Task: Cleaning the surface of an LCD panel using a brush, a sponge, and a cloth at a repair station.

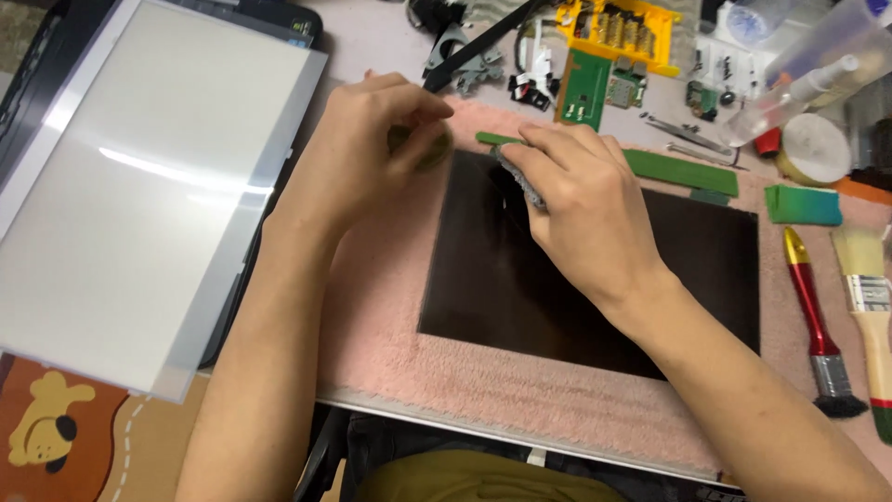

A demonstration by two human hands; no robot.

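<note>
**Both hands at the far-left corner of the dark panel**

Dark glossy panel (595,279) lies flat on a pink towel mat (520,390) spread over the counter — long axis runs left-right, slightly skewed, its right end sitting nearer the person.

Right hand (581,209) rests on the panel's far-left part. Its grip is clamped on a small grey pad (522,181), looks like cloth or sponge, pressed down on the dark surface. Forearm crosses the panel diagonally from the near-right.

Left hand (372,139) is just off the panel's far-left corner, over the mat. Its fingers are pinched together on a small round olive-green object (429,149); mostly hidden, can't tell what it is.

Key relation: the two hands are near each other, left one beyond the corner, right one on the panel. The rest of the panel stretches right and toward the person from the right-hand grip, so the right hand is nearer to all of it.

A green circuit strip (683,172) lies along the panel's far edge, running right from behind the right hand.

Around it:
- white diffuser sheet (139,195) on a dark frame, left side of the counter
- red-handled brush (818,316) and a flat paintbrush (869,307) at the right edge
- green circuit board (583,88), yellow parts holder (623,33), roll of tape (814,149) along the far edge
</note>
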